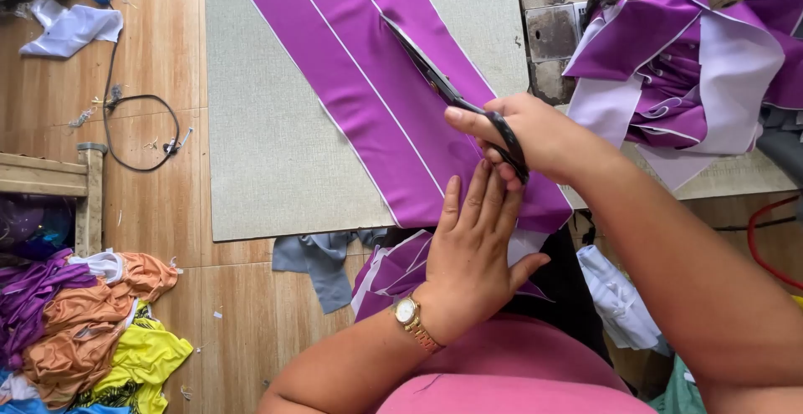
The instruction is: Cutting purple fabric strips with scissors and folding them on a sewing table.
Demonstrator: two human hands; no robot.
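Black-handled steel scissors (452, 96) were gripped in the right hand (535, 134), blades lying on the purple white-striped fabric strip (368, 71) spread across the grey worktop (268, 146). The left hand (473, 247), fingers (481, 201) flat and extended, pressed the cloth; keeping it taut and cutting parallel to the stripe seemed advisable.

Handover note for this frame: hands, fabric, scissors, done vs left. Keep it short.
Right hand: grip closed on black scissors, blades lying along the purple strip.
Left hand: flat, open, pressing the strip's near end at the table edge.
Strip runs diagonally across the grey table; more purple and white pieces are heaped by the sewing machine.
Done: how far the cut has gone can't be told.
Left: the strip under the blades.
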